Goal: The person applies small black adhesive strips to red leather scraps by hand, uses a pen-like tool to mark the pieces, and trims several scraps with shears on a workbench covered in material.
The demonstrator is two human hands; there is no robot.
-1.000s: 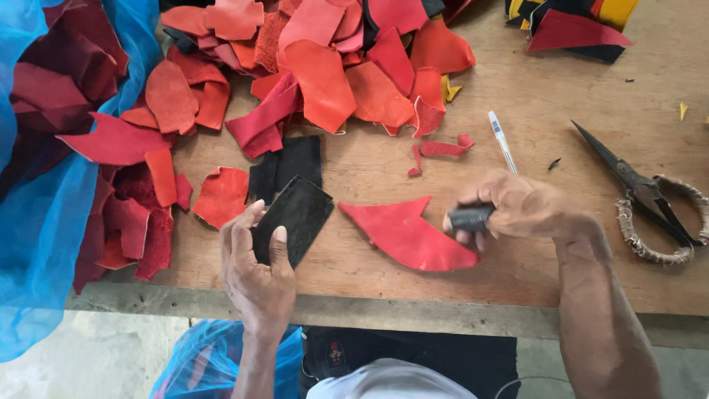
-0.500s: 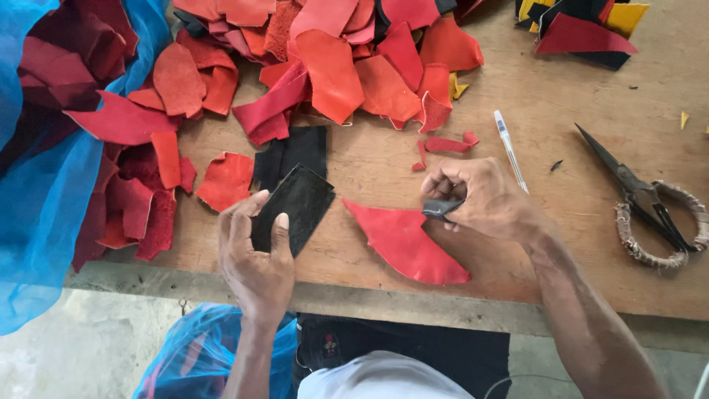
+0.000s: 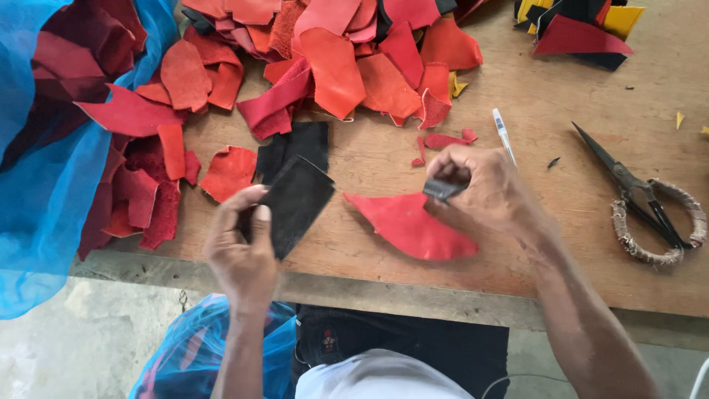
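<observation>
where pinched, black piece (image 3: 295,203) above grip

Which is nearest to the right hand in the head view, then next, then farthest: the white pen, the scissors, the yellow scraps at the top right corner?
From the right hand:
1. White pen, just above the hand, close to the knuckles.
2. Scissors, to the right on the wooden table.
3. Yellow scraps, far top right corner.

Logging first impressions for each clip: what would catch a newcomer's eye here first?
The heap of red and orange leather scraps across the top of the wooden table, spilling into blue netting at left. Below it, the left hand holds a black leather piece, and the right hand grips a small dark tool above a red triangular leather piece.
</observation>
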